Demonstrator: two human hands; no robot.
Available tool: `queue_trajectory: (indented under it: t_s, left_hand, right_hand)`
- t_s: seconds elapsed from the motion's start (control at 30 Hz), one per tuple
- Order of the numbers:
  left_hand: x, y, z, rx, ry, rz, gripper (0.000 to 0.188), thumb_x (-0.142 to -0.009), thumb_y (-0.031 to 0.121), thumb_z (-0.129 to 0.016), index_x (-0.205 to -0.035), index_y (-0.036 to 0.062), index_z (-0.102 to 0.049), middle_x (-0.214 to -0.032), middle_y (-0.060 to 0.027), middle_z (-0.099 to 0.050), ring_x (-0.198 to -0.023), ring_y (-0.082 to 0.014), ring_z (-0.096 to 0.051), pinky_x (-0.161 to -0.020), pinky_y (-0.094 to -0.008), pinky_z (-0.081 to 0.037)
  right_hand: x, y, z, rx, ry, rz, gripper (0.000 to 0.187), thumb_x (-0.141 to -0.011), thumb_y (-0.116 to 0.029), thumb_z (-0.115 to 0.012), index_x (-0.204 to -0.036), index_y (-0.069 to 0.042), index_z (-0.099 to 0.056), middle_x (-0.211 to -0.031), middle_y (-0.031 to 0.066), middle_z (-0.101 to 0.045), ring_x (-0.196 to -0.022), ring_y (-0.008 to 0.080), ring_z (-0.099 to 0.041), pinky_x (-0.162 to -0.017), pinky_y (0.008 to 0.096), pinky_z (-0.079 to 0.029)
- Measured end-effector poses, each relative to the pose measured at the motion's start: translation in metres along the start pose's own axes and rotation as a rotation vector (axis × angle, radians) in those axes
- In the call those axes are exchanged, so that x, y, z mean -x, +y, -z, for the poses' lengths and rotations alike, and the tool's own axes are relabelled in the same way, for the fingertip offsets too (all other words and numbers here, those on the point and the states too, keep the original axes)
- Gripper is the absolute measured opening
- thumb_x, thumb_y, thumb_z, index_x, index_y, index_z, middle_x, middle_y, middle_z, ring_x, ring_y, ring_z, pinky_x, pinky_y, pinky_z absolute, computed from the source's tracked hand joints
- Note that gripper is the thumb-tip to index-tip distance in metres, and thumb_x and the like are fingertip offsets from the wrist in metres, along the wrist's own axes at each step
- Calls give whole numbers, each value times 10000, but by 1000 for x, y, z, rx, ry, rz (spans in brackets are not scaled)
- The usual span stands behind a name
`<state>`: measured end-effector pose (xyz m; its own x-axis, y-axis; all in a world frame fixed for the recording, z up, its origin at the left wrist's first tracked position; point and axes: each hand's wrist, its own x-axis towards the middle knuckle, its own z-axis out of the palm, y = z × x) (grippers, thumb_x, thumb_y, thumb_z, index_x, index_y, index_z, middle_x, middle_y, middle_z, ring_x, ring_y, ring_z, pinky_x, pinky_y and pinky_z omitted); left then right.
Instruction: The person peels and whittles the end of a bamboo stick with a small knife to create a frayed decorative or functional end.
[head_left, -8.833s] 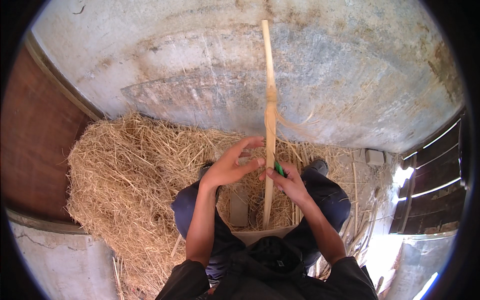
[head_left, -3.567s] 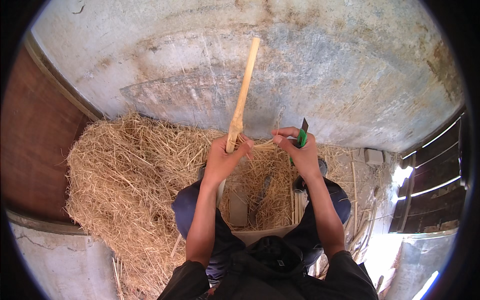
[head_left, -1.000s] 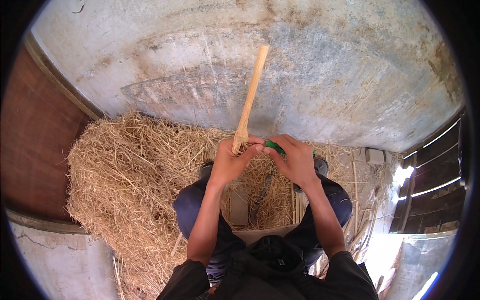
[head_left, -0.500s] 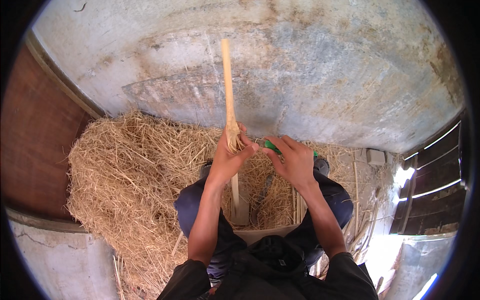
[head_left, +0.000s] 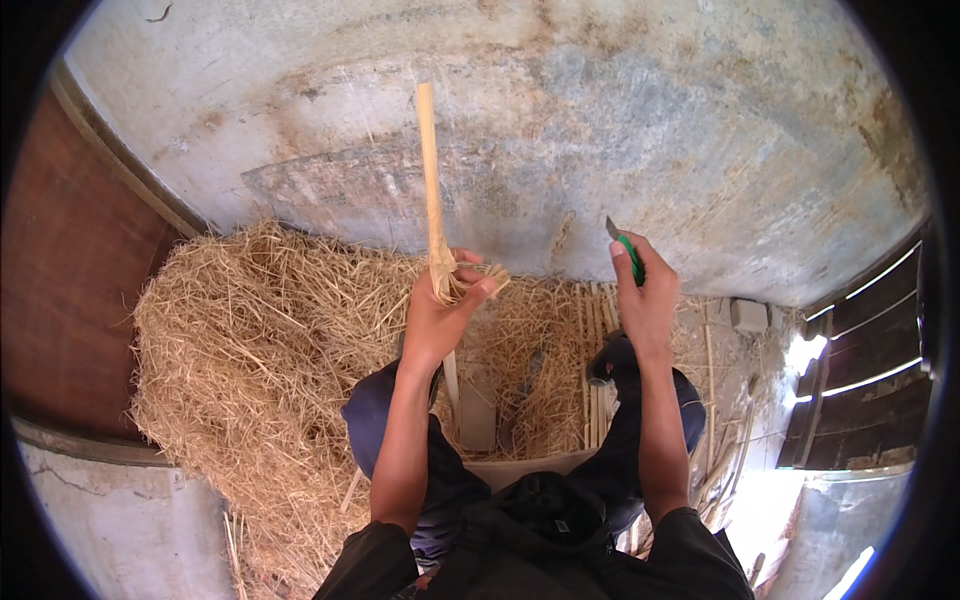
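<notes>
Our left hand (head_left: 437,318) grips the pale cane stick (head_left: 430,170) upright above the straw heap (head_left: 260,350), while our right hand (head_left: 645,295) closes on a green-handled knife (head_left: 625,250), lifted clear. Frayed fibre at the grip suggests trimming is underway; most of the stick looks unworked.

The left hand (head_left: 440,315) hides the stick's (head_left: 430,170) middle.
</notes>
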<state>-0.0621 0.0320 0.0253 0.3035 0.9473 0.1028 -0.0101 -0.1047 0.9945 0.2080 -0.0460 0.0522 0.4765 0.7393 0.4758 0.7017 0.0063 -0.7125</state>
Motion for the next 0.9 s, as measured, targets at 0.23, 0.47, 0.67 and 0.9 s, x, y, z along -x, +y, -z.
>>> queue_trajectory:
  t_s: [0.23,0.47,0.67,0.9]
  left_hand:
    - [-3,-2,-4,-71,-56,-63,901,-808,232,-1019,-1555,57,-547,-1416,-117,-662,-1288,-190,-657,-915,-327,-576]
    - [-2,-1,-3,-99,-106,-56,1053,-776,328,-1042,-1620,101,-455,-1403,-63,-574,-1086,-127,-585,-903,-306,-539]
    - [-3,-19,-5,164,-210,-123,1099,-809,623,-945,-1630,100,-434,-1230,3,-493,-1030,-125,-568,-889,-299,-517]
    - [2,-5,-14,422,-199,-45,1263,-738,731,-922,-1670,115,-334,-1267,23,-479,-973,-101,-573,-806,-257,-494]
  right_hand:
    - [7,-7,-10,-117,-101,23,296,-1072,-278,-739,-1215,-21,-769,-868,134,-719,-744,207,-662,-708,353,-525]
    - [11,-2,-12,-334,-245,-107,313,-1050,-260,-764,-1273,-40,-765,-948,52,-753,-778,154,-651,-731,348,-523]
    - [26,-7,-33,-565,-492,-196,480,-1002,-278,-827,-1405,-46,-704,-1116,14,-763,-943,130,-675,-862,327,-533]
    - [58,-17,-66,-745,-676,-300,482,-1032,-342,-802,-1372,-17,-700,-1127,48,-762,-980,106,-659,-893,313,-518]
